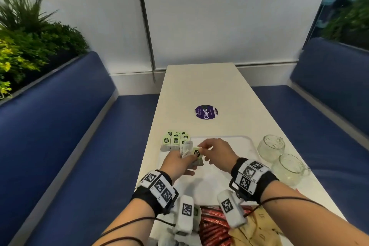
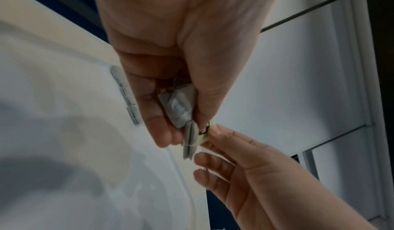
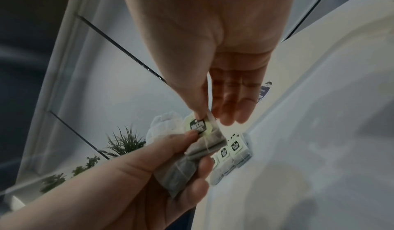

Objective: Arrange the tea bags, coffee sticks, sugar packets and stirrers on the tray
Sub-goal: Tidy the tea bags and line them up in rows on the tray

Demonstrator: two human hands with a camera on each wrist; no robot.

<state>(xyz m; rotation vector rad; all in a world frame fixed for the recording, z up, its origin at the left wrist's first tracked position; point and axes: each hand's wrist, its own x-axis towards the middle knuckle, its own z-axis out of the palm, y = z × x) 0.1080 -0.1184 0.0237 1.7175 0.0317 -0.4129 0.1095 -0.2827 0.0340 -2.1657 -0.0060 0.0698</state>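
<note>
ur left hand (image 1: 178, 161) grips a small bunch of tea bags (image 3: 187, 164) above the tray (image 1: 235, 140), near its left edge. ur right hand (image 1: 217, 151) pinches the green tag (image 3: 197, 126) of the top bag btwn thumb + index. row of tea bags (image 1: 174, 141) lies at the tray's far-left corner, just beyond both hands.

The head view looks forward and down from above the near end of the table (image 1: 201, 94), the wall at 12 o'clock and both wrists low in frame. The left wrist view sits close under the left hand (image 2: 170, 51), looking along the palm toward its fingers at 6 o'clock. The right wrist view does likewise under the right hand (image 3: 213, 40). All three share the held tea bags (image 3: 192, 156) and the tray (image 1: 235, 139).
</note>
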